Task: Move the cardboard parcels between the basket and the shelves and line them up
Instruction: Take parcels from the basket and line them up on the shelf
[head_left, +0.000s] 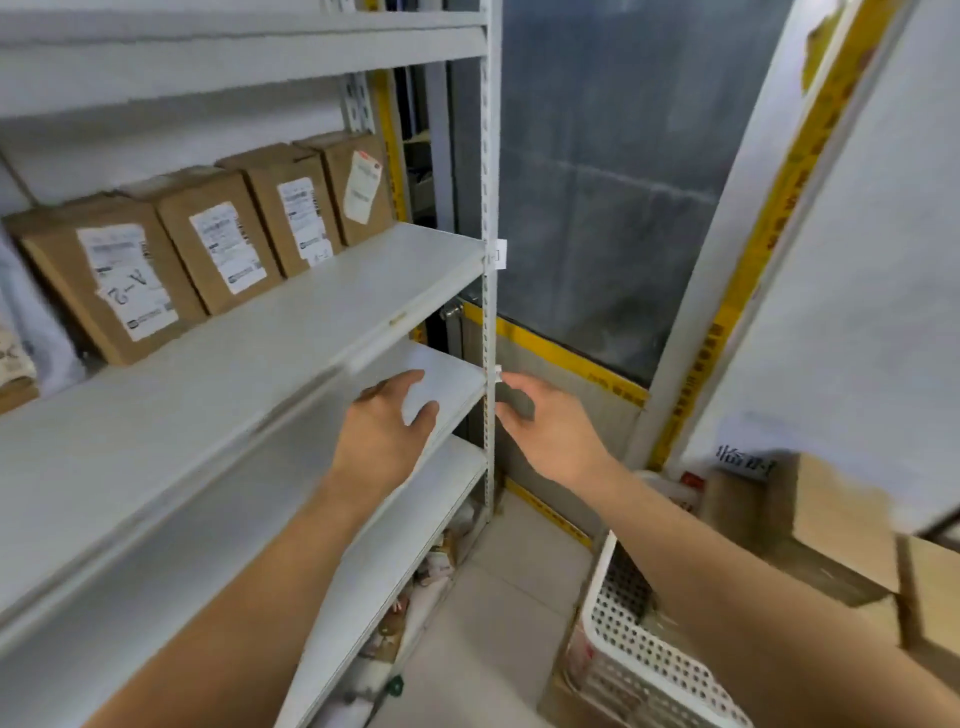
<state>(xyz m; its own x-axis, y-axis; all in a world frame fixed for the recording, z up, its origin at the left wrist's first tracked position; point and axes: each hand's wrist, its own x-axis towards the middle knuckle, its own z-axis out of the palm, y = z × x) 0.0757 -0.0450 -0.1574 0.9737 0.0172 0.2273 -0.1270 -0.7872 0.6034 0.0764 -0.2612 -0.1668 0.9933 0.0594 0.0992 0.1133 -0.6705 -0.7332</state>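
Several brown cardboard parcels (218, 244) with white labels stand in a row at the back of the grey metal shelf (291, 332), on its left part. My left hand (384, 431) hovers in front of the lower shelf board, fingers loosely spread, holding nothing. My right hand (550, 426) is beside the shelf's upright post (489, 291), fingers relaxed and empty. The white perforated basket (623, 639) stands on the floor at the lower right, partly hidden by my right forearm.
More cardboard boxes (831, 525) are stacked at the right beside the basket. Bags and small packets (415, 597) lie on the bottom shelf. A dark glass door with yellow trim (597, 182) stands behind the shelf. Pale floor tiles (498, 597) show between shelf and basket.
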